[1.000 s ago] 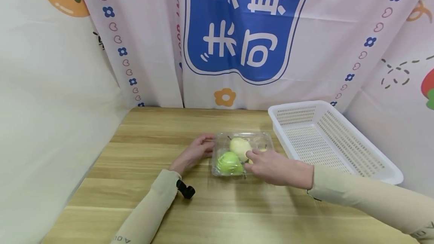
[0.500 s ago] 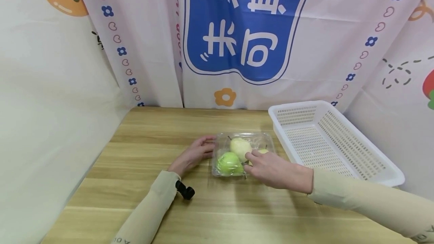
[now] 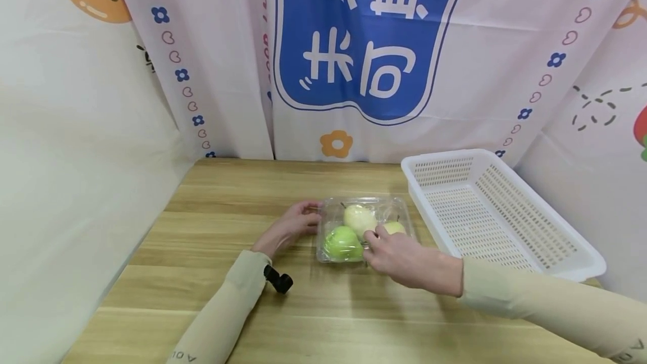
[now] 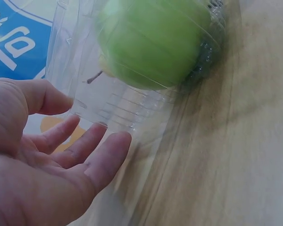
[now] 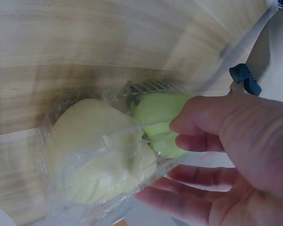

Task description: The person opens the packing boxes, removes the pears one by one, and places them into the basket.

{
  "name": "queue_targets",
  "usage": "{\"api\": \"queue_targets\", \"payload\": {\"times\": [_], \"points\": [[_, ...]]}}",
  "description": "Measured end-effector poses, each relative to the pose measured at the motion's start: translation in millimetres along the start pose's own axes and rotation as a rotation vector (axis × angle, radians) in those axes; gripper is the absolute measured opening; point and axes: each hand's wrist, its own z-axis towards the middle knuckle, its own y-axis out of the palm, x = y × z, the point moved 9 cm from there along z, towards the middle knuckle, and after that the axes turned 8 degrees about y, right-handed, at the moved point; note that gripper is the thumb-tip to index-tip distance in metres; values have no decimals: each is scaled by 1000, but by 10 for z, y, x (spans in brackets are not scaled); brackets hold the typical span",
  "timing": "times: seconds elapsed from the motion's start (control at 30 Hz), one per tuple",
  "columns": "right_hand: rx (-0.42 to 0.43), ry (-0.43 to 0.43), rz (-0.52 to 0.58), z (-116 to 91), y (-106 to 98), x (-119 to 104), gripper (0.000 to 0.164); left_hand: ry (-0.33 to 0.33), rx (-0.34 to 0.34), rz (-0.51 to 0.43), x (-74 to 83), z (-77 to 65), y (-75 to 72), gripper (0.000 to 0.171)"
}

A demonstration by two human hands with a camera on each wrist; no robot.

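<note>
Clear container (image 3: pixel 331 215): we find it flat on the table (image 3: pixel 192 229), between both hands, its longer side running left to right.
Pears: we count 3 through the plastic, a green pear (image 3: pixel 342 244) near left, a pale pear (image 3: pixel 359 219) behind it, and a yellowish pear (image 3: pixel 395 228) at right, partly covered.
Right hand (image 3: pixel 399 254): we see it reaching in from the right over the container's near right part, thumb and index finger bent close together, the other fingers looser; whether they pinch any plastic we cannot tell.
Left hand (image 3: pixel 290 225): we see it at the container's left end, loosely spread, thumb and fingertips at the wall, gripping nothing that we can make out.
Reach between hands and container: we judge the relation that matters to be this, container to the right of the left hand and to the left of the right wrist; the right hand is nearer the pears, the left hand nearer the left wall.
White basket (image 3: pixel 470 215): we place it right of the container, its long side slanting from far left to near right.
Cloth backdrop (image 3: pixel 232 100): we see it hanging beyond the table's far edge.
Hard to see: the right hand hides the container's near right corner; glare blurs the plastic's edges, and the head view cuts off both sleeves.
</note>
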Motion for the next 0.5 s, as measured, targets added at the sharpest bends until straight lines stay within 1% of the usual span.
{"api": "queue_targets", "payload": {"times": [0.07, 0.17, 0.23, 0.3, 0.4, 0.5], "points": [[-16, -3, -32, 4, 22, -25, 29, -3, 10, 4, 6, 4, -3, 50], [-41, -8, -82, 2, 44, -59, 36, -16, 18, 3, 4, 3, -4, 49], [-49, -9, -116, -1, 52, -79, 40, -26, 22, 4, 0, 6, -3, 49], [-46, -8, -149, -4, 51, -95, 41, -25, 24, 25, 8, 10, -2, 49], [-26, 12, -185, -4, 49, -108, 35, -30, 28, 44, 14, 14, -2, 49], [19, 52, -206, -6, 37, -110, 22, -34, 25, 53, 17, 17, 5, 49]]}}
